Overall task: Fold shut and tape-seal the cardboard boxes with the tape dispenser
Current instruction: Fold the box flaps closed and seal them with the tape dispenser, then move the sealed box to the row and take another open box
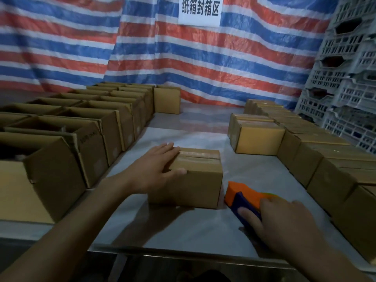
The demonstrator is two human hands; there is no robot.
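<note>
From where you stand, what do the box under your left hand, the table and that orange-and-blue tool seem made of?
Box: brown cardboard, matte, with glossy clear tape along its top seam. Table: probably sheet metal, pale and smooth, since it faintly mirrors the striped tarp. Tape dispenser: likely moulded plastic, judging by its smooth, bright orange and blue shells.

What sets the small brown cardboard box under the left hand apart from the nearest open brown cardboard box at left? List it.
The small box is folded shut, tape along its top seam; the open box has flaps unfolded, dark inside showing. The small box stands alone under the left hand; the open box heads a packed row. Both are plain brown cardboard.
</note>
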